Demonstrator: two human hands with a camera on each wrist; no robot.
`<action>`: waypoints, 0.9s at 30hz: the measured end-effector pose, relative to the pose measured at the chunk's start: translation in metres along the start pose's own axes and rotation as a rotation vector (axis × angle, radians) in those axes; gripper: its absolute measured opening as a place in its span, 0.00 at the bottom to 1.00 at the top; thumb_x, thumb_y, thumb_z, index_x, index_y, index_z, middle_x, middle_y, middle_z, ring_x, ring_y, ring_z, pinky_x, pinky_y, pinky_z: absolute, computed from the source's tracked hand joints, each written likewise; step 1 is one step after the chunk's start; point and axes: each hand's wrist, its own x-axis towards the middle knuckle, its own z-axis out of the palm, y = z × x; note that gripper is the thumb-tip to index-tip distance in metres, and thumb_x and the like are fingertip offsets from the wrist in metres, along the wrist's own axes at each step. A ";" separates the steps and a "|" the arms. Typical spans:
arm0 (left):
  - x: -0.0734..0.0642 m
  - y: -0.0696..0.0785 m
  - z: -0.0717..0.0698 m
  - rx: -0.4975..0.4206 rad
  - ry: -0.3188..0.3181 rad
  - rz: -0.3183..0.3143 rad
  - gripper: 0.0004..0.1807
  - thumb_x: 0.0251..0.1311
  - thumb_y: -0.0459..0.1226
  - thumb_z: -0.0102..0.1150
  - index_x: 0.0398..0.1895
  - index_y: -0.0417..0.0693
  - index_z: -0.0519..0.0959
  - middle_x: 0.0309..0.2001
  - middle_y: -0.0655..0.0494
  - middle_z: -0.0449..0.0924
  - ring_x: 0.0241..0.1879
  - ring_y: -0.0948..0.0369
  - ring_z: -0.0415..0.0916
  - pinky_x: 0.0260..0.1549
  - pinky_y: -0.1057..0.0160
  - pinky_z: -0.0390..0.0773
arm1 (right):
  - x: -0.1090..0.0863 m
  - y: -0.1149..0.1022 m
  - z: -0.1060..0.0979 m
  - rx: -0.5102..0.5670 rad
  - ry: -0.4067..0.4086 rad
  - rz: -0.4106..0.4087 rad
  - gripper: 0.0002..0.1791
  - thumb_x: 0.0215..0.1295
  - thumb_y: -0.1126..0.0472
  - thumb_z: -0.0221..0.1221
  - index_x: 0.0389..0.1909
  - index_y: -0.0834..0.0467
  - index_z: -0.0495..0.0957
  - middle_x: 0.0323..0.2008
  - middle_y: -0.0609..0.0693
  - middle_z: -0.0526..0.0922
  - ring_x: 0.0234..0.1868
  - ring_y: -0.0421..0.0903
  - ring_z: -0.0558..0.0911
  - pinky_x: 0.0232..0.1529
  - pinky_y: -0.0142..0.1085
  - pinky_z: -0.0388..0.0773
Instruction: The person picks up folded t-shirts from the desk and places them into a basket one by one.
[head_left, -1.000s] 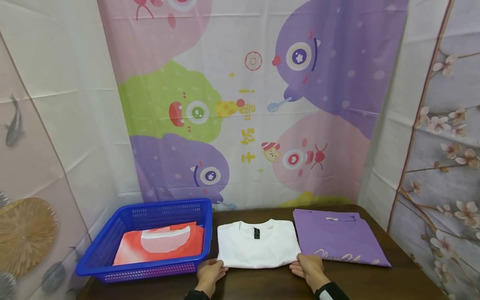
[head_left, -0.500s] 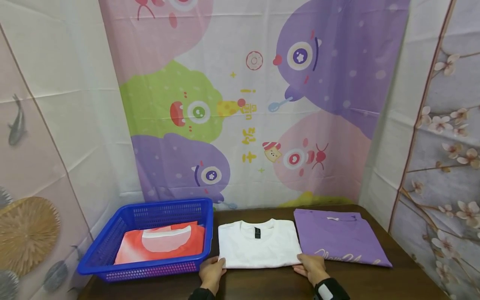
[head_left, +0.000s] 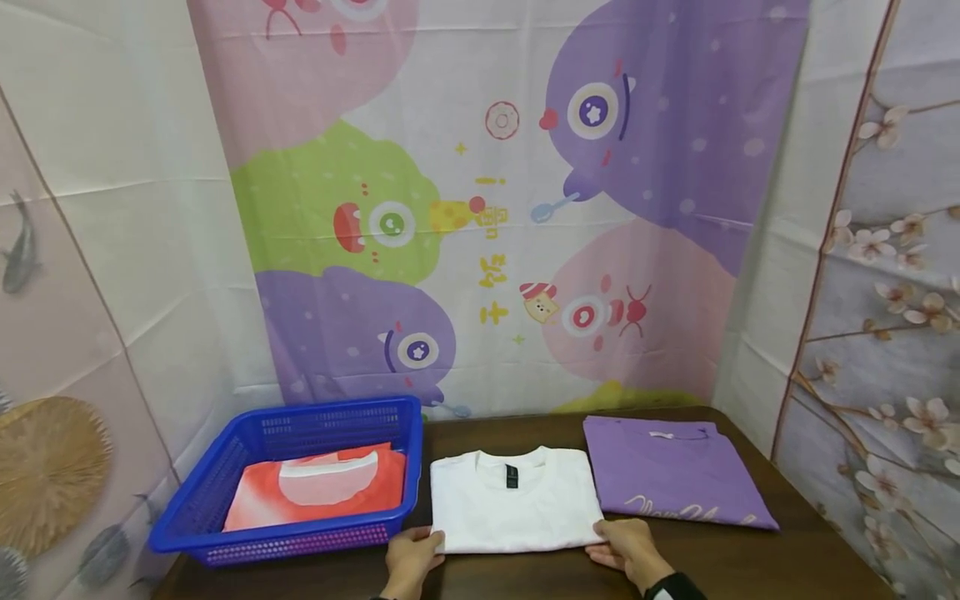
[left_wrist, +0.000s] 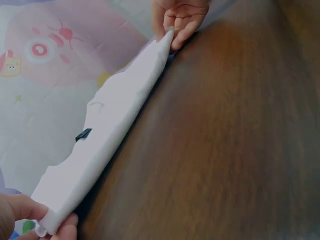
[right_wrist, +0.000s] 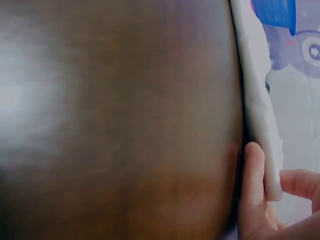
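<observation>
A folded white T-shirt (head_left: 517,508) with a black neck label lies on the brown table, its collar toward the back wall. My left hand (head_left: 411,560) pinches its near left corner, thumb above and fingers beneath, as the left wrist view shows with the shirt (left_wrist: 107,130) running away from the thumb. At the near right corner my right hand (head_left: 628,550) pinches the cloth the same way; in the right wrist view its thumb and fingers (right_wrist: 254,175) stand on either side of the shirt's edge (right_wrist: 257,85).
Left of the shirt stands a blue plastic basket (head_left: 285,533) with a folded red and pink garment (head_left: 322,492) in it. A folded purple T-shirt (head_left: 667,471) lies to the right. The brown table (head_left: 510,579) ends against a cartoon-print cloth (head_left: 487,367) at the back.
Both hands have drawn the white T-shirt a little toward the person, keeping hold of its near corners. The basket and the purple T-shirt stay in place.
</observation>
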 end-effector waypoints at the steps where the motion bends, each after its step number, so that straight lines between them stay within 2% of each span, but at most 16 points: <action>1: -0.001 0.000 -0.004 0.009 -0.019 -0.002 0.21 0.51 0.25 0.59 0.45 0.13 0.71 0.36 0.26 0.78 0.27 0.60 0.80 0.26 0.62 0.84 | -0.002 0.001 0.000 -0.015 -0.008 0.003 0.24 0.60 0.72 0.53 0.54 0.84 0.63 0.19 0.52 0.81 0.18 0.42 0.83 0.26 0.33 0.84; 4: -0.001 -0.001 -0.015 0.047 -0.086 -0.021 0.21 0.51 0.25 0.59 0.45 0.13 0.71 0.33 0.33 0.78 0.26 0.62 0.78 0.27 0.62 0.84 | -0.008 0.003 -0.001 -0.053 -0.020 0.015 0.26 0.59 0.72 0.53 0.55 0.84 0.62 0.21 0.53 0.81 0.19 0.42 0.83 0.27 0.33 0.84; 6: -0.002 0.000 -0.022 0.075 -0.142 -0.041 0.22 0.52 0.25 0.59 0.45 0.12 0.70 0.30 0.38 0.79 0.25 0.64 0.78 0.27 0.62 0.85 | -0.013 0.004 -0.002 -0.075 -0.030 0.015 0.24 0.58 0.71 0.53 0.52 0.83 0.63 0.21 0.53 0.81 0.18 0.42 0.83 0.26 0.33 0.83; 10: -0.006 0.002 -0.035 0.161 -0.231 -0.089 0.22 0.52 0.26 0.62 0.45 0.13 0.70 0.26 0.46 0.77 0.23 0.65 0.77 0.28 0.63 0.85 | -0.023 0.006 -0.008 -0.141 -0.046 0.023 0.13 0.54 0.70 0.54 0.39 0.75 0.70 0.19 0.52 0.79 0.18 0.41 0.83 0.25 0.31 0.83; 13: -0.010 0.005 -0.042 0.249 -0.274 -0.117 0.21 0.52 0.28 0.64 0.43 0.16 0.73 0.25 0.49 0.78 0.22 0.66 0.78 0.28 0.64 0.84 | -0.031 0.006 -0.015 -0.206 -0.097 0.026 0.06 0.53 0.69 0.54 0.30 0.69 0.71 0.16 0.51 0.78 0.18 0.40 0.82 0.24 0.30 0.82; 15: -0.012 0.007 -0.044 0.300 -0.289 -0.130 0.19 0.52 0.30 0.65 0.41 0.19 0.74 0.24 0.50 0.78 0.21 0.66 0.78 0.27 0.64 0.84 | -0.035 0.005 -0.019 -0.241 -0.144 0.024 0.04 0.53 0.68 0.54 0.27 0.66 0.71 0.16 0.50 0.78 0.18 0.40 0.82 0.24 0.29 0.81; 18: -0.013 0.009 -0.046 0.348 -0.303 -0.127 0.18 0.52 0.31 0.65 0.40 0.21 0.75 0.24 0.50 0.78 0.20 0.66 0.77 0.27 0.64 0.84 | -0.037 0.003 -0.024 -0.272 -0.193 0.018 0.06 0.55 0.66 0.55 0.29 0.66 0.72 0.17 0.49 0.78 0.19 0.39 0.82 0.25 0.28 0.81; 20: -0.012 0.010 -0.045 0.349 -0.303 -0.123 0.19 0.53 0.31 0.64 0.41 0.20 0.75 0.25 0.49 0.78 0.22 0.65 0.77 0.28 0.63 0.84 | -0.034 0.001 -0.022 -0.282 -0.171 0.024 0.08 0.57 0.65 0.57 0.31 0.68 0.74 0.20 0.50 0.79 0.22 0.40 0.82 0.28 0.31 0.83; 23: -0.008 0.010 -0.042 0.347 -0.287 -0.114 0.22 0.55 0.31 0.62 0.45 0.17 0.73 0.31 0.39 0.79 0.26 0.62 0.78 0.31 0.60 0.85 | -0.028 0.001 -0.017 -0.260 -0.118 0.016 0.12 0.57 0.65 0.58 0.35 0.72 0.76 0.22 0.51 0.82 0.24 0.42 0.82 0.30 0.36 0.84; 25: -0.005 0.009 -0.039 0.334 -0.258 -0.102 0.22 0.55 0.31 0.61 0.46 0.16 0.72 0.35 0.33 0.79 0.28 0.60 0.78 0.32 0.58 0.85 | -0.023 0.000 -0.013 -0.271 -0.057 0.013 0.10 0.55 0.65 0.59 0.32 0.70 0.78 0.20 0.50 0.83 0.23 0.41 0.82 0.28 0.36 0.84; 27: -0.003 0.009 -0.036 0.328 -0.220 -0.090 0.22 0.56 0.31 0.60 0.45 0.16 0.73 0.37 0.30 0.79 0.29 0.59 0.78 0.32 0.57 0.85 | -0.019 0.000 -0.011 -0.262 -0.031 -0.003 0.08 0.54 0.65 0.60 0.29 0.68 0.79 0.17 0.48 0.81 0.20 0.40 0.81 0.24 0.33 0.82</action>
